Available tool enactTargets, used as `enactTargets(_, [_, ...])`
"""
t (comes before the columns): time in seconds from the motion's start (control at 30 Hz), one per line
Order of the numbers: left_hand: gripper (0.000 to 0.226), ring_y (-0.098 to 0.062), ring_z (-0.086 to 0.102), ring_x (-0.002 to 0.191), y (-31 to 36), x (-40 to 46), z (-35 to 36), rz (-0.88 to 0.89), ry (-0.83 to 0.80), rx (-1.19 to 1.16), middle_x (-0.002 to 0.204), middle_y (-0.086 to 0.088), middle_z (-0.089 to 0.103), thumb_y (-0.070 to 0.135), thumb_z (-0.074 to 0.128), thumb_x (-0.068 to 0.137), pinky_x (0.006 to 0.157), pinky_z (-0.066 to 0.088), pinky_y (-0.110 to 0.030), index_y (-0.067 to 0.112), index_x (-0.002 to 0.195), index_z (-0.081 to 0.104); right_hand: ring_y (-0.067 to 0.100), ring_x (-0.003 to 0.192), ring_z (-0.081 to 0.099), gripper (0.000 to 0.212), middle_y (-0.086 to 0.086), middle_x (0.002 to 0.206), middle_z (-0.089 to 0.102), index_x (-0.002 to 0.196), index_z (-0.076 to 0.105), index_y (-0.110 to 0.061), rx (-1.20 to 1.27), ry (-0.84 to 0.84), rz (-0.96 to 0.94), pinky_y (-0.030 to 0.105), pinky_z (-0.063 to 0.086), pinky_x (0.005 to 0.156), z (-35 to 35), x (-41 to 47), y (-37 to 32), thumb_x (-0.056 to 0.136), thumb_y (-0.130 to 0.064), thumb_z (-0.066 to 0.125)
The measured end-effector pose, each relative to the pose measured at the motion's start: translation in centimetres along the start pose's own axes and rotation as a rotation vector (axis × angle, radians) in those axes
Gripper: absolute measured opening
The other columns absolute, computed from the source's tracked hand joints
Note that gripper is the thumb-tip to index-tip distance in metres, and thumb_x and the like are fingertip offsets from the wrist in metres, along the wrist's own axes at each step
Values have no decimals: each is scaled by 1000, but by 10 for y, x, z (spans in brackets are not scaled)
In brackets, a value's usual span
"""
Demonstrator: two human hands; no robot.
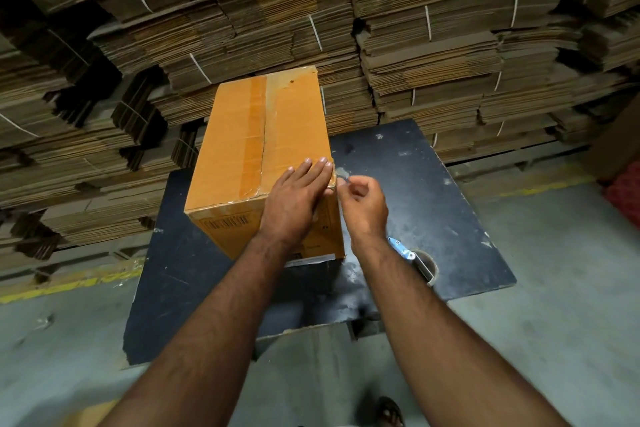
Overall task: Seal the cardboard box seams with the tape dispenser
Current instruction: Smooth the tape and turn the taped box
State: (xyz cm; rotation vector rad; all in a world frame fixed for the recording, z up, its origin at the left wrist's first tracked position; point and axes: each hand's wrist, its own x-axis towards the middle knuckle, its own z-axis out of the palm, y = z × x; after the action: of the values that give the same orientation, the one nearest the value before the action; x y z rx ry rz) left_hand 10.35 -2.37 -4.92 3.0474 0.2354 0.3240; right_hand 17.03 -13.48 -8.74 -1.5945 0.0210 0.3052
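Taping up an orange-brown cardboard box (256,149) on a scuffed black board table (433,191)

The tape dispenser (414,258), blue-handled with a clear roll, lies on the table near the box, half hidden behind the right forearm. The left hand (294,201) lies flat on the box's near right top corner, fingers straight and close together. The right hand (362,204) sits curled beside that corner, pinching something tiny, maybe a tape end, can't really tell. Glossy tape runs along the centre seam.
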Motion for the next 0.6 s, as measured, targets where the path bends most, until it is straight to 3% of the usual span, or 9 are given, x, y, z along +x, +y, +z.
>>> enactTargets(0.07, [66,-17,13,152,-7,1,-2,26,-51,-19,165,5,17,23,54,101,120,6,-32,25,158,20,7,103,62,19,-9,111,68,115,65,-23,-85,89,-175,26,52,87,-1,-7,-10,99,-30,55])
enactTargets(0.17, [96,-15,5,153,-17,0,-5,71,-123,-6,166,5,7,8,72,87,116,-3,-27,24,159,10,7,117,59,36,-6,126,66,131,63,-22,-84,39,-233,18,44,94,4,-28,-13,105,-31,39])
enactTargets(0.23, [105,-16,3,153,-20,0,-10,94,-176,-21,167,4,4,3,76,81,116,-4,-26,22,159,8,9,126,53,43,-5,138,59,144,52,-24,-171,-4,-247,12,35,93,10,-40,-8,107,-38,34])
enactTargets(0.33, [104,-15,-1,153,-25,6,-24,104,-282,-122,167,3,2,-9,69,79,118,-2,-27,20,159,9,18,129,52,52,0,148,50,157,23,-32,-321,-56,-328,22,41,99,24,-51,2,107,-45,27])
enactTargets(0.4, [103,-13,-3,153,-31,8,-32,105,-348,-189,167,4,1,-15,63,79,119,-3,-27,21,159,9,22,124,56,57,4,152,46,158,5,-34,-374,-74,-362,26,46,94,30,-53,12,107,-37,30])
enactTargets(0.5, [98,-10,-3,152,-35,10,-36,104,-401,-270,166,6,2,-18,57,81,117,-5,-23,22,159,13,23,116,58,91,7,160,30,153,-20,-39,-476,-108,-334,33,57,83,34,-55,22,97,-10,45])
enactTargets(0.53, [96,-10,-3,152,-36,11,-36,108,-403,-280,167,7,3,-17,56,82,117,-5,-23,23,159,14,25,127,51,99,6,164,18,151,-27,-36,-540,-99,-324,38,56,90,37,-57,22,93,-6,48])
enactTargets(0.6, [94,-10,-3,152,-38,13,-37,117,-406,-290,167,7,3,-16,54,83,118,-4,-25,23,159,15,26,149,20,110,5,166,-11,146,-37,-26,-681,-75,-280,43,37,114,49,-64,22,92,-9,57])
